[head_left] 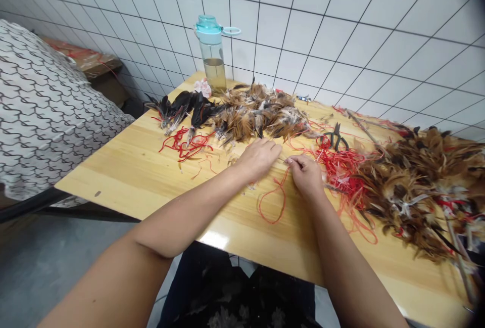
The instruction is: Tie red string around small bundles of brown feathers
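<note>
My right hand is closed in a pinch above the table. A red cord hangs from its fingertips and forms a loop on the wood. Just to the left, my left hand is palm down with its fingers curled, and what lies under them is hidden. Something thin and pale shows between the two hands, too small to name. Beyond my left hand lies a row of brown feather bunches. Black feather bunches continue that row to the left.
Pliers lie by a tangle of red cords right of my hands. A large brown feather heap covers the table's right side. More red cords lie left. A water bottle stands near the tiled wall.
</note>
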`<action>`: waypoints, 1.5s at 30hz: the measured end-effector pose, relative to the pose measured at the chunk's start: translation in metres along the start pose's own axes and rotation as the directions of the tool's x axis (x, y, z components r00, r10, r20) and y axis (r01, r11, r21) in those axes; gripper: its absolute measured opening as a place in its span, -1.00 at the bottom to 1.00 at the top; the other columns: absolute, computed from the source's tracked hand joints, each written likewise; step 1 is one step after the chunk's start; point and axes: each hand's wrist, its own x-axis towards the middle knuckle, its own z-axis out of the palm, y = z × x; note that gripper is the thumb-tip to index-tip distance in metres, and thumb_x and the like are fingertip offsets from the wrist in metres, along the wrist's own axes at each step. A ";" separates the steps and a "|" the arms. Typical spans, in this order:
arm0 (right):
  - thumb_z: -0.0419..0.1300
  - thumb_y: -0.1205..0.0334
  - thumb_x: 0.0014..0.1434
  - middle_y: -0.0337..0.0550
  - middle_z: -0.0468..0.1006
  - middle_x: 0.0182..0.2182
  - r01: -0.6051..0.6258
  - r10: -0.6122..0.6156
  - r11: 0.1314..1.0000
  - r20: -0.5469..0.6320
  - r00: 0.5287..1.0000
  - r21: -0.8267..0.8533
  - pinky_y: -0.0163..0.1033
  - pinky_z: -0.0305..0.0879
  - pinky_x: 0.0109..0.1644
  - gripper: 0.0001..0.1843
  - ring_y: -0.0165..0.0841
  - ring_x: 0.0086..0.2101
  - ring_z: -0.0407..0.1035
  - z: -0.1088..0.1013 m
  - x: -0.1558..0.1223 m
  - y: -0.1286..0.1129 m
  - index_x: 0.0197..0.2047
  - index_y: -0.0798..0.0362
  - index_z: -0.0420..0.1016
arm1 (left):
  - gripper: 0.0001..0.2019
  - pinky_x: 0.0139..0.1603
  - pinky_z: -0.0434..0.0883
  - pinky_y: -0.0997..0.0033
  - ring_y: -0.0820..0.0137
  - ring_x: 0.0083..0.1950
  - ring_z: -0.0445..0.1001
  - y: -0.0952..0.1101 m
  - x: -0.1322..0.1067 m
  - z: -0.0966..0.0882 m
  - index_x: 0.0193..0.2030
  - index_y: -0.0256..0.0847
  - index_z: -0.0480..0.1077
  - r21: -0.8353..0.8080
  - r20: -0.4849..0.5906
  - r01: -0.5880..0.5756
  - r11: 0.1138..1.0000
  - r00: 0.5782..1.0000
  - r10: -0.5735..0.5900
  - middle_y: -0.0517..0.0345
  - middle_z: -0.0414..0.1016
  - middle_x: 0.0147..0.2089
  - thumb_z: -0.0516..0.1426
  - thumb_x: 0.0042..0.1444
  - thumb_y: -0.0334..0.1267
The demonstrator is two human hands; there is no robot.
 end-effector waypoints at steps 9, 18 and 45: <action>0.12 0.20 0.13 -0.10 0.60 -0.43 -0.067 0.064 0.994 0.033 0.997 0.084 -0.17 0.28 -0.17 -0.76 -0.27 -0.35 0.43 0.002 0.002 -0.001 -0.41 0.03 0.61 | -0.82 -0.12 0.21 0.20 0.15 -0.09 0.35 0.003 0.000 -0.008 -0.14 -0.34 0.39 0.122 0.011 -0.016 0.992 1.000 0.015 -0.14 0.47 -0.17 -0.02 0.27 -0.39; 0.13 0.08 0.05 -0.05 0.65 -0.36 -0.234 0.237 0.939 0.019 0.971 0.252 -0.15 0.31 -0.16 -0.71 -0.22 -0.31 0.46 0.001 0.005 0.006 -0.39 0.08 0.60 | -0.85 -0.15 0.21 0.26 0.22 -0.11 0.36 0.000 0.000 -0.006 -0.17 -0.31 0.38 0.083 0.001 -0.099 0.992 0.995 0.099 -0.06 0.48 -0.18 0.00 0.28 -0.36; 0.15 0.17 0.07 -0.11 0.62 -0.41 -0.186 0.177 0.977 0.088 0.980 0.106 -0.17 0.29 -0.18 -0.78 -0.26 -0.33 0.45 0.006 0.000 -0.010 -0.41 0.02 0.62 | -0.82 -0.16 0.24 0.21 0.15 -0.10 0.39 0.006 -0.001 -0.010 -0.17 -0.34 0.39 0.191 -0.002 -0.045 0.981 0.999 0.047 -0.13 0.48 -0.19 -0.02 0.28 -0.34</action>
